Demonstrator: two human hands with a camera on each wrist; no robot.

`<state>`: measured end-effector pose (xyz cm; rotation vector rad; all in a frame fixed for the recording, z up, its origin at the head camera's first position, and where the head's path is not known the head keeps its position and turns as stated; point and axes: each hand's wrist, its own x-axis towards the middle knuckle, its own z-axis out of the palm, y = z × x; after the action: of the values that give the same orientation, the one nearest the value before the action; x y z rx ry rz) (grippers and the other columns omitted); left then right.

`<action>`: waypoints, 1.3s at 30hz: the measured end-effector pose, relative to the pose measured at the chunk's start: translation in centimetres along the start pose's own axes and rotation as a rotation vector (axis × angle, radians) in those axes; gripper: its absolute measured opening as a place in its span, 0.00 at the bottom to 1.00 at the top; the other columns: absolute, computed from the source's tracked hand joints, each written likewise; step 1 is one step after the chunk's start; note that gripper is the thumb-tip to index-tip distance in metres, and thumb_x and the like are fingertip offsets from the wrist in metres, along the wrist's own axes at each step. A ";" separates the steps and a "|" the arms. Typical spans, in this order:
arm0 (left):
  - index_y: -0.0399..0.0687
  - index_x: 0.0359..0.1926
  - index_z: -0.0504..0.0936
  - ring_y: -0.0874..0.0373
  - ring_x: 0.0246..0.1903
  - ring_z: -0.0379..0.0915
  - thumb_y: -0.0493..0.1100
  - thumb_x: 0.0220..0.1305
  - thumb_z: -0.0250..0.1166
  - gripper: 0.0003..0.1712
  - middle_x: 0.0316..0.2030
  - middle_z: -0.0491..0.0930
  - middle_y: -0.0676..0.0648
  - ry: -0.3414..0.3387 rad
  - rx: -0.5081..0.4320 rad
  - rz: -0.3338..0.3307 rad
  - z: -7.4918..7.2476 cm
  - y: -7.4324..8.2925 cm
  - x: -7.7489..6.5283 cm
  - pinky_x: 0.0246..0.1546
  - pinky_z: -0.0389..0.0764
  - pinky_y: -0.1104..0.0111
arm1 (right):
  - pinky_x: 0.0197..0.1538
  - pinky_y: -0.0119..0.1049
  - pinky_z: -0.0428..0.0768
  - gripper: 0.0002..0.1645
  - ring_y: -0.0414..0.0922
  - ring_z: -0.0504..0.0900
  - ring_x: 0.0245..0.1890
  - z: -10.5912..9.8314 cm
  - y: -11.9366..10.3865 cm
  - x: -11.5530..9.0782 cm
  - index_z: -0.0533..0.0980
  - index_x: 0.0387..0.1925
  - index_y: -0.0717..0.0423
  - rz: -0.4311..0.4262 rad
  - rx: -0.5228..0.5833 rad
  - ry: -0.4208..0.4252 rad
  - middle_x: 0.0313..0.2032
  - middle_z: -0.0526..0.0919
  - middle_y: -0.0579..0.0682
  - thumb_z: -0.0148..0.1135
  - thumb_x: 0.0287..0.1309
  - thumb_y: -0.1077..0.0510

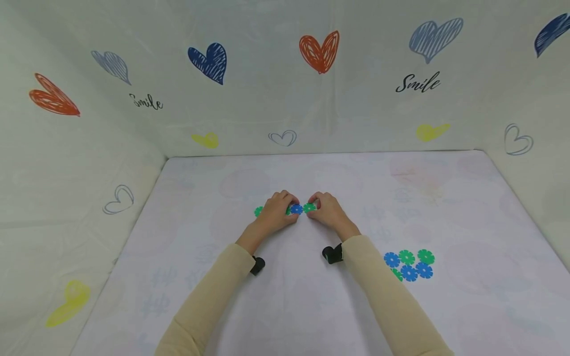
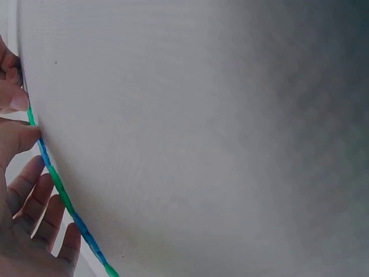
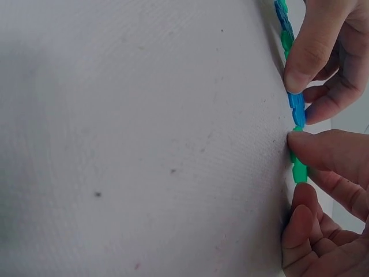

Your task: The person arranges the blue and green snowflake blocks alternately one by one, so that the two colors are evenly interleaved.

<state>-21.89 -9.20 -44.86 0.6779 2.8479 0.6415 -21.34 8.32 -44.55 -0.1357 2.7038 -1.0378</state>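
Observation:
Over the middle of the table, my left hand (image 1: 277,212) pinches a blue notched plastic disc (image 1: 296,209) at the right end of a row of linked discs. A green disc (image 1: 258,211) shows at the row's left end; the hand hides much of the rest. My right hand (image 1: 329,211) pinches a separate-coloured green disc (image 1: 309,207) between thumb and fingers. In the right wrist view, that green disc (image 3: 300,171) meets the edge of the blue disc (image 3: 296,108); whether they interlock, I cannot tell. Alternating green and blue discs (image 2: 86,234) run past the left fingers in the left wrist view.
Several loose blue and green discs (image 1: 408,272) lie together right of the right forearm. The white table (image 1: 285,306) is bordered by pale walls (image 1: 258,104) printed with hearts. Black wrist-worn pieces (image 1: 332,254) hang beneath both sleeves.

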 end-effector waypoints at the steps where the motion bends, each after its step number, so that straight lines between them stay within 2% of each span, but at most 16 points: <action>1: 0.46 0.50 0.75 0.50 0.51 0.65 0.46 0.58 0.64 0.19 0.47 0.72 0.47 -0.001 0.001 -0.001 0.0 0.0 0.0 0.54 0.67 0.55 | 0.33 0.34 0.65 0.21 0.45 0.68 0.31 0.0 0.0 0.0 0.74 0.47 0.60 0.000 0.000 -0.001 0.31 0.70 0.52 0.65 0.51 0.59; 32: 0.47 0.49 0.74 0.51 0.50 0.65 0.46 0.58 0.64 0.19 0.47 0.72 0.47 0.003 0.002 -0.006 0.0 0.1 -0.1 0.54 0.66 0.55 | 0.35 0.35 0.65 0.20 0.46 0.67 0.33 0.0 -0.2 -0.3 0.73 0.47 0.60 -0.004 0.006 0.009 0.32 0.69 0.53 0.65 0.52 0.59; 39: 0.46 0.49 0.74 0.51 0.51 0.65 0.46 0.58 0.64 0.19 0.47 0.72 0.47 0.007 0.006 0.000 0.0 0.1 -0.2 0.54 0.67 0.55 | 0.36 0.35 0.65 0.23 0.46 0.67 0.34 0.0 -0.1 -0.6 0.72 0.50 0.60 -0.002 0.036 0.012 0.33 0.69 0.54 0.64 0.53 0.57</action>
<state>-21.70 -9.20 -44.82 0.6784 2.8571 0.6362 -20.77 8.35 -44.44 -0.1258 2.6943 -1.0906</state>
